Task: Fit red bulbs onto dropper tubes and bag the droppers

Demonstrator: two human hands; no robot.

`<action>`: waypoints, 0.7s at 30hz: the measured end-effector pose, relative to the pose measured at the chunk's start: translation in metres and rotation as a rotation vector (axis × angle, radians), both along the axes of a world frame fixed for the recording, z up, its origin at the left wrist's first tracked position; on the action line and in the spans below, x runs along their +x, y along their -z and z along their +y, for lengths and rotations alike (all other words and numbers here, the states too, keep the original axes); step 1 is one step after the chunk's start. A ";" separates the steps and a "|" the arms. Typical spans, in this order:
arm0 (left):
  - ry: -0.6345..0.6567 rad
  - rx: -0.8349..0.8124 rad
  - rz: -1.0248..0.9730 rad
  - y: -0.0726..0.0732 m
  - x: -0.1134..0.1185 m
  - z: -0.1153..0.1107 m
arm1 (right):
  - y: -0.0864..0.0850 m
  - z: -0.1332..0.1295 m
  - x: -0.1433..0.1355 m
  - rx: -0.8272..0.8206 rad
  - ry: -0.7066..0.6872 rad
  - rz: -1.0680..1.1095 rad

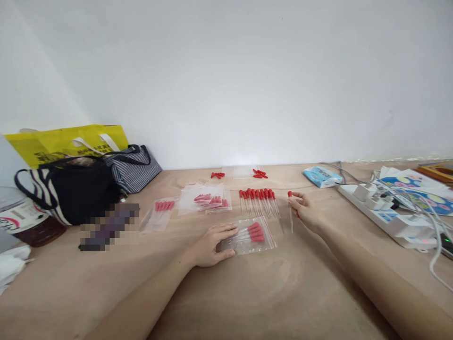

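Observation:
My left hand (216, 243) lies with its fingers spread on the left end of a clear zip bag (266, 241), which holds several red-capped droppers. In my right hand (305, 210) a single dropper (290, 194) is pinched, red cap up and clear tube hanging down. Between the hands and farther back, a row of loose droppers (260, 194) lies side by side, caps pointing away. Left of that row is a stack of clear bags (191, 193) with red caps in or on it. Another filled bag (163, 212) rests farther left.
Small piles of red caps (218, 175) (260, 174) lie near the wall. A blue tissue pack (322, 176) and a white power strip (375, 208) with cables stand right. Bags (81, 189) and a bottle (38, 226) stand left.

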State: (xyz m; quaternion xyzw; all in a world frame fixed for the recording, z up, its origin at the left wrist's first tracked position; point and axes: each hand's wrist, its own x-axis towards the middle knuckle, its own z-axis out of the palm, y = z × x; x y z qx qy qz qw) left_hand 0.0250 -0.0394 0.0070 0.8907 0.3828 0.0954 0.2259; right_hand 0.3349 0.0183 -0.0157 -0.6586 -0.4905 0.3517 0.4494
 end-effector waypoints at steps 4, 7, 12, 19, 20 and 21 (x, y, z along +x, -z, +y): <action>-0.009 -0.008 0.001 -0.001 0.000 0.000 | 0.007 -0.036 -0.009 0.193 -0.110 0.269; -0.009 -0.014 -0.005 -0.002 0.000 0.000 | 0.010 -0.050 -0.021 0.233 -0.114 0.379; -0.015 -0.005 -0.006 -0.001 0.000 0.000 | 0.011 -0.053 -0.032 0.265 -0.031 0.491; -0.013 -0.003 0.015 -0.002 0.000 0.000 | 0.009 -0.060 -0.036 0.201 -0.087 0.582; -0.012 -0.001 0.017 -0.001 0.000 0.000 | 0.009 -0.062 -0.037 0.184 -0.102 0.587; -0.009 -0.001 0.017 -0.001 0.000 0.000 | 0.009 -0.064 -0.039 0.167 -0.116 0.591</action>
